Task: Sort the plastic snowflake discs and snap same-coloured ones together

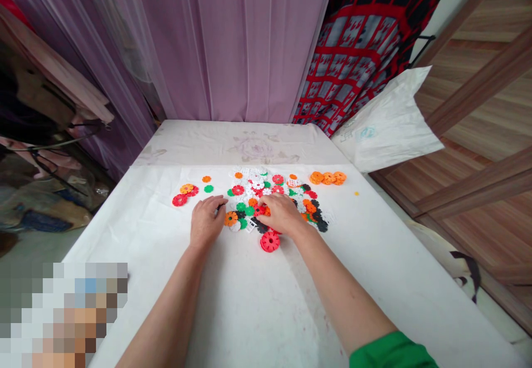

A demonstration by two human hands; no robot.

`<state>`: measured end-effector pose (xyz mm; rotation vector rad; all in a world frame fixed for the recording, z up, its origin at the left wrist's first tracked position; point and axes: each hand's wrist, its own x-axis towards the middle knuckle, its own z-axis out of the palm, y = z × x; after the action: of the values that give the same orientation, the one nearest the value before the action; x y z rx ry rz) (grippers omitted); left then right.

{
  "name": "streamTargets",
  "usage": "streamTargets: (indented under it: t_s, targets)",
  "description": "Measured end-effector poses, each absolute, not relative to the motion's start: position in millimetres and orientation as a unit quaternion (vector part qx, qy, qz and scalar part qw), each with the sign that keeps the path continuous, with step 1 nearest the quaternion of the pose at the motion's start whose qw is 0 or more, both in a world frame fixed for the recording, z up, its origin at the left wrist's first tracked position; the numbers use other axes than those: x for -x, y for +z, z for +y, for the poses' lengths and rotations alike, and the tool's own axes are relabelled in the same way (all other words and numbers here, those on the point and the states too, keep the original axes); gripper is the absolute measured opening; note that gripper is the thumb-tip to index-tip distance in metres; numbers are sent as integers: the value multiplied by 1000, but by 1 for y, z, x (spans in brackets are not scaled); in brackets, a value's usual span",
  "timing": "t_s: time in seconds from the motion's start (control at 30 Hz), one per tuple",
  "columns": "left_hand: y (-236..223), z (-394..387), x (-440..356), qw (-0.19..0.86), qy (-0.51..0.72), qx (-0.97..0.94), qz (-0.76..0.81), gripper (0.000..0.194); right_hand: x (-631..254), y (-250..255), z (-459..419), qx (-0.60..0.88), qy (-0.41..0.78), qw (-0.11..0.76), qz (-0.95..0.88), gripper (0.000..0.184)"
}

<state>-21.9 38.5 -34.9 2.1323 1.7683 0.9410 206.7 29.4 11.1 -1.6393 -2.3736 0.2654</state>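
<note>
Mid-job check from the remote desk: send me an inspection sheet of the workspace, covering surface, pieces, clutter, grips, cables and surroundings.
surface: white cloth over the table, stained toward the far end.
job's things: pile of coloured plastic snowflake discs; row of orange discs at far right; red wheel-shaped disc on the near side.
clutter: crumpled white plastic bag at far right corner.
grips: left hand open, beside an orange disc; right hand fingers down on the pile, at a red disc.
cables: nothing seen.
surroundings: purple curtain, red-and-black patterned fabric behind.
</note>
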Motion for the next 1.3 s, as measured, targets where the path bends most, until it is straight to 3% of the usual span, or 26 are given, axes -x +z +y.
streamTargets:
  t_s: [0.23,0.37,1.3]
  targets:
    - [-35,38,22,109,316,-722,606,27,-223,20,1,592,121,230,-763,21]
    - [-34,38,22,103,315,-728,601,28,-233,19,-36,571,159,290,-751,32]
    - [-36,40,24,100,306,-734,598,30,-219,4,-59,513,97,282,-805,46]
